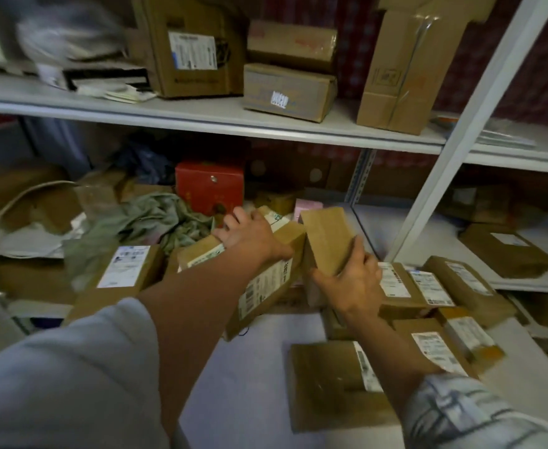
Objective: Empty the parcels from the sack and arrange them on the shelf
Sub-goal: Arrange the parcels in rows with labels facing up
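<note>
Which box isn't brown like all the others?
The red box at the back of the lower shelf, behind the green cloth. Every other box in view is brown cardboard.

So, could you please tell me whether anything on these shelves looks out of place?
Yes: a crumpled green cloth lies loose among the parcels on the lower shelf, and the long parcel under the left hand sits tilted against others.
</note>
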A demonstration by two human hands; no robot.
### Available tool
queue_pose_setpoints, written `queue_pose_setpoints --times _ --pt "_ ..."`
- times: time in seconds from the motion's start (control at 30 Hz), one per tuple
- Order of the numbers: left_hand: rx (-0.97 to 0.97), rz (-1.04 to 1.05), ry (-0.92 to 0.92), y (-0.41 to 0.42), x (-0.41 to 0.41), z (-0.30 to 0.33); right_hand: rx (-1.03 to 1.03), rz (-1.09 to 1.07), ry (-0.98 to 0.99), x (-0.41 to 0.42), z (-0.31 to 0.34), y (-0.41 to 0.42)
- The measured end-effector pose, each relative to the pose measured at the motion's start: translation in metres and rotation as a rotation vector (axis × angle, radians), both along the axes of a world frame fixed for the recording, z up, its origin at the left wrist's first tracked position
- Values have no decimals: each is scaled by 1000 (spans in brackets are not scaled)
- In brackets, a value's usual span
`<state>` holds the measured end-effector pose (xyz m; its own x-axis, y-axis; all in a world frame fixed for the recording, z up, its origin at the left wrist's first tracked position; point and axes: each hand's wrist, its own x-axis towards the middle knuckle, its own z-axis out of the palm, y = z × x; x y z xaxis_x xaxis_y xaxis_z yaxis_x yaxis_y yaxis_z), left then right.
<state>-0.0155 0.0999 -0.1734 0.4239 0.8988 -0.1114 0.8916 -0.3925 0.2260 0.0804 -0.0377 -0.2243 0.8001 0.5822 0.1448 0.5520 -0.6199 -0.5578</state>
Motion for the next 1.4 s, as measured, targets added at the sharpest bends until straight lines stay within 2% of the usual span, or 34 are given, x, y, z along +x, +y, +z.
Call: queue_pose_setpoints --times 0.17,0.33,0.37,0.47,0.57,0.7,0.9,1.0,1.07,1.17,1.3,1.4 --pt "-142 85 97 -19 -74 -30 -170 95 72 -60 -21 -14" --pt "-163 164 44 -43 -112 -66 -189 191 -226 -97 -48 -29" --pt "-170 167 -1 -45 -118 -79 -213 233 -185 -100 -59 -33" --pt "-334 54 -117 -54 -133 -113 -265 338 157 -106 -91 -44" --pt "-342 -40 28 -63 -149 -147 -274 333 331 -107 -117 -57" --pt "-259 -123 82 -60 -157 -169 -100 194 363 -107 -142 -62" --pt "-344 -69 100 -32 -157 -160 -212 249 348 -107 -143 -21" --pt "-359 -78 97 -16 -161 -160 -511 387 336 -121 -148 4" --pt "-386 -102 85 -5 -162 -159 -620 309 344 -119 -150 12" --pt "-420 -193 56 9 -166 -153 -485 209 292 -114 -138 19" --pt "-434 -459 102 19 -177 -118 -136 460 325 -130 -118 35" --pt "-579 -561 267 23 -180 -85 -180 676 210 -133 -104 44"
